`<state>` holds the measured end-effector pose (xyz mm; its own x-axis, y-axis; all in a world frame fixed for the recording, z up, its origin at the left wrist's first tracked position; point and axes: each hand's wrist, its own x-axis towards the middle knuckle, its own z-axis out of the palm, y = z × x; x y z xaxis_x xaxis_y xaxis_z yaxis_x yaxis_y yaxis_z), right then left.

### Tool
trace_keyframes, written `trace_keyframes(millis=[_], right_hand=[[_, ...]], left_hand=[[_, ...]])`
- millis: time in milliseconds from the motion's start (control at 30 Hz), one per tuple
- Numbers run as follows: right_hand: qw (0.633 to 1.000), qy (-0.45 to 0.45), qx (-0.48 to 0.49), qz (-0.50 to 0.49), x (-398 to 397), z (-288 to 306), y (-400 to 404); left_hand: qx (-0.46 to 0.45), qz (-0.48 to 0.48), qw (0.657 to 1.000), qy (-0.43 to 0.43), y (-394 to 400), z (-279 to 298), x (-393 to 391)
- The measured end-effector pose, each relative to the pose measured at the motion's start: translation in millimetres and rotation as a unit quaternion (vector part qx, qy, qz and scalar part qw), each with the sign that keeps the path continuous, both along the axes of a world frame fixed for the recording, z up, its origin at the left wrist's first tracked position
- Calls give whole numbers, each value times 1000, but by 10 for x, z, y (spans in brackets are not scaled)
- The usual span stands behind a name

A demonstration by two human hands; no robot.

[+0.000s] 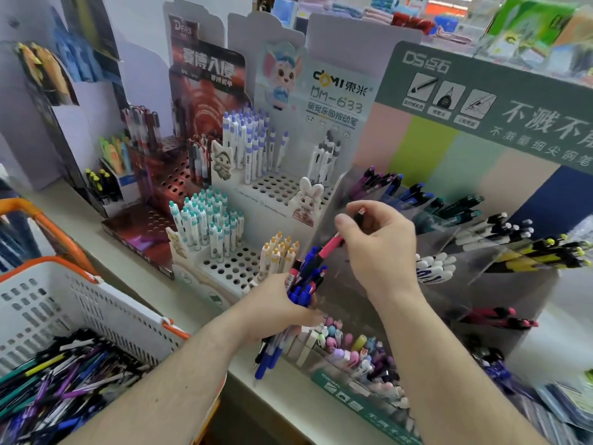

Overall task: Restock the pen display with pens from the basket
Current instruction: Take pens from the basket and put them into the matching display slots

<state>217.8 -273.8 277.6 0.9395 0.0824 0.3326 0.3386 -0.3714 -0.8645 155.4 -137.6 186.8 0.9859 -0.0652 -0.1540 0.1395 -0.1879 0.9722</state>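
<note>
The pen (pixel 330 247) is pink with a dark tip, perhaps black. The right hand (pixel 378 248) pinches it, while the left hand (pixel 282 303) grips a bundle of blue pens (pixel 301 284).

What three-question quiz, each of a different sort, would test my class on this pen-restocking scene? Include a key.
1. True or false: the left hand is empty.
2. The pen pinched by the right hand is: A green, B pink, C yellow.
3. Fill in: the basket has an ______ handle.

Key: 1 false, it grips a bundle of mostly blue pens; 2 B; 3 orange.
</note>
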Motion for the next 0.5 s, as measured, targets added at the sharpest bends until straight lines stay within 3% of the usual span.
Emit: trace_keyframes(millis=[100, 167, 233, 500], right_hand=[[979, 19, 180, -88, 28, 120, -276], [955, 62, 266, -113, -9, 144, -451], [937, 103, 308, -126, -58, 81, -570], [919, 161, 334, -137, -321, -168, -838]], left_hand=[[-142, 27, 989, 20, 16, -64, -15], [-313, 45, 948, 25, -24, -59, 19], [-415, 44, 909, 12, -95, -36, 78], [-558, -86, 825, 18, -555, 84, 275]])
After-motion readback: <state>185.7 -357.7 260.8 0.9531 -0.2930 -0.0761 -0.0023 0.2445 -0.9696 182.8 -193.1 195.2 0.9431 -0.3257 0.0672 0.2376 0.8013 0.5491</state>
